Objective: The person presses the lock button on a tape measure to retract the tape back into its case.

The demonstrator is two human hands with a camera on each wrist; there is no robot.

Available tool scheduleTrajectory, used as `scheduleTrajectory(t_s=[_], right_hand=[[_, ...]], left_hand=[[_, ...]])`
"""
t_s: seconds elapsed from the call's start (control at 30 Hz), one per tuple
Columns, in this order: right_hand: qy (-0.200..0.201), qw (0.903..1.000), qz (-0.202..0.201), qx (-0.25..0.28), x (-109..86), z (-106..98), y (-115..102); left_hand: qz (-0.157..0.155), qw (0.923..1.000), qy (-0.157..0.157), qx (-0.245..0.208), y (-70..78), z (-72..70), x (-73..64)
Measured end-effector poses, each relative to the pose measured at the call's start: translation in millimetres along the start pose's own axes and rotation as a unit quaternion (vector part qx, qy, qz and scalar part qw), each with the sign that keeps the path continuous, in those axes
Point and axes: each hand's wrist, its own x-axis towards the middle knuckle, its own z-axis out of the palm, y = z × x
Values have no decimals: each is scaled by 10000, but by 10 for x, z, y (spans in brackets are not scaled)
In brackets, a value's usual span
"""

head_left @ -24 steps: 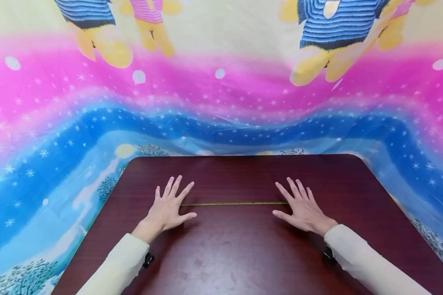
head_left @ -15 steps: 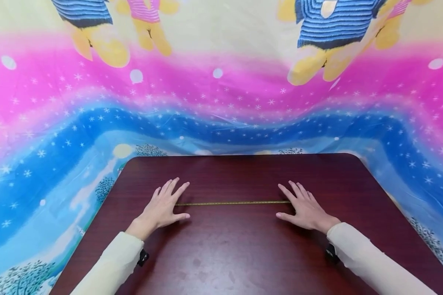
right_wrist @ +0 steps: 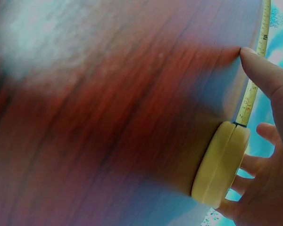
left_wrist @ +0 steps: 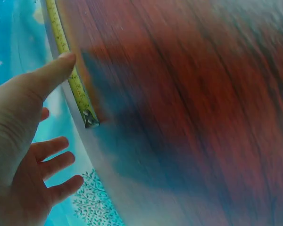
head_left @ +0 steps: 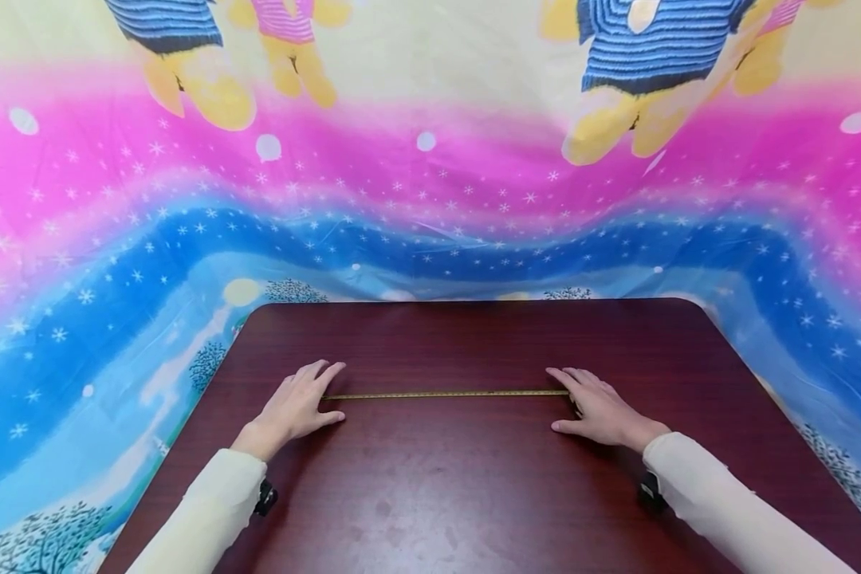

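The table point(head_left: 430, 494) is backed by a printed curtain point(head_left: 430, 187). On the table, the yellow tape measure point(right_wrist: 220, 165) is extended between the left hand point(head_left: 287, 410) and right hand point(head_left: 604, 410), fingers and thumbs parted.

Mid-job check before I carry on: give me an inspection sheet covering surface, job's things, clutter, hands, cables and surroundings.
Surface: dark red-brown, wood-grained, glossy table.
Job's things: thin yellow tape-measure blade, stretched out straight; metal end hook at left; rounded yellow case at right.
Clutter: nothing seen.
Hands: left hand near the end hook, fingers apart; right hand beside the case, contact unclear.
Cables: nothing seen.
Surroundings: pink, blue and cream cloth with printed cartoon figures behind the table.
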Motion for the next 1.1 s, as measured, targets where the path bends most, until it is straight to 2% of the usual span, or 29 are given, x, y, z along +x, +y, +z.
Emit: scheduleTrajectory(t_s=[0.17,0.3,0.53,0.67,0.93,1.1], right_hand=[[-115,9998,46,161,-35,-64,43],[-170,9998,-13,95,-45,-110,74],[-163,9997,-182,-24,-79,-124,134],[-100,9996,-268,-24,-116,-119,163],[-28,9997,-230,-93,-152,-123,224],[-7,9998,-182,-75,-162,-133,235]], left_hand=[[-11,9999,-38,96,-97,-8,-2],[-32,10000,-68,57,-160,-23,-1],[-211,9989,-255,-335,-237,0,4],[-160,9988,-274,-381,-240,9,13],[-132,9994,-67,-297,-233,37,30],[-95,9995,-88,-293,-223,66,19]])
